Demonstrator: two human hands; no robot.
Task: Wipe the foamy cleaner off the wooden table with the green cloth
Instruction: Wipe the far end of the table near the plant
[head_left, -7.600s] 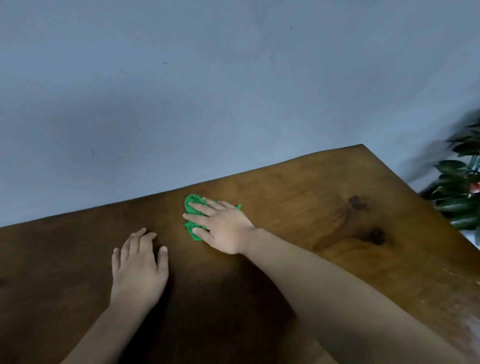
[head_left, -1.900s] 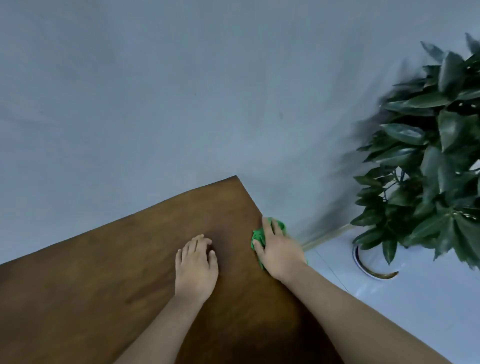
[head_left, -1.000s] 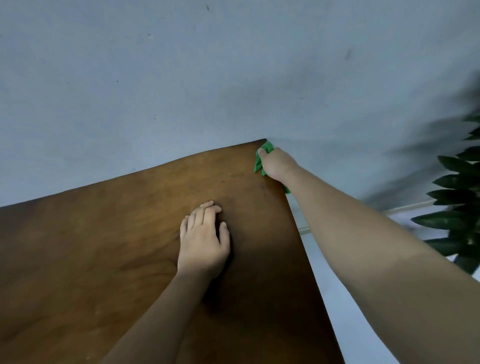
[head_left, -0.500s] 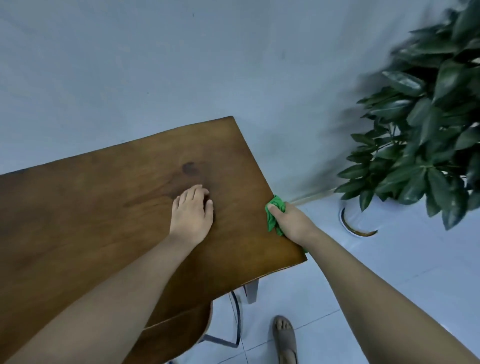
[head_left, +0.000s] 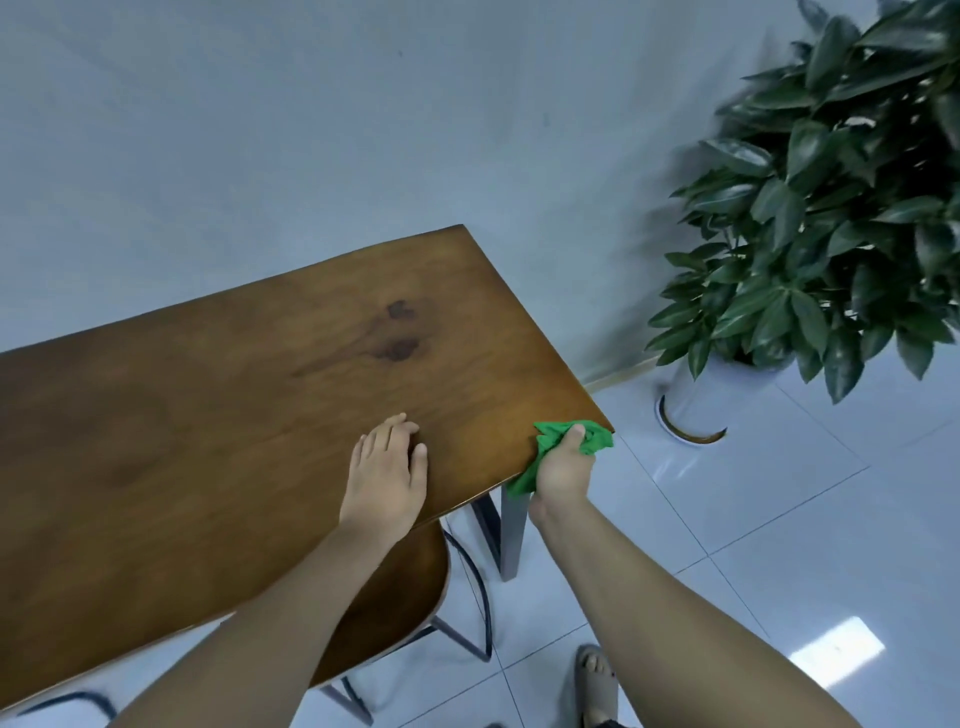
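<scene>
My right hand (head_left: 563, 470) is clenched on the green cloth (head_left: 569, 441) at the worktop (head_left: 249, 395) corner; I should drag it firmly along the edge; left hand (head_left: 387, 467) flat, braced.

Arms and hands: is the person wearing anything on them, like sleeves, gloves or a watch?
No. Both arms are bare as far up as the picture shows, with no sleeves in view. The left hand and right hand have no gloves, and no rings, watch or bracelets can be seen.
</scene>
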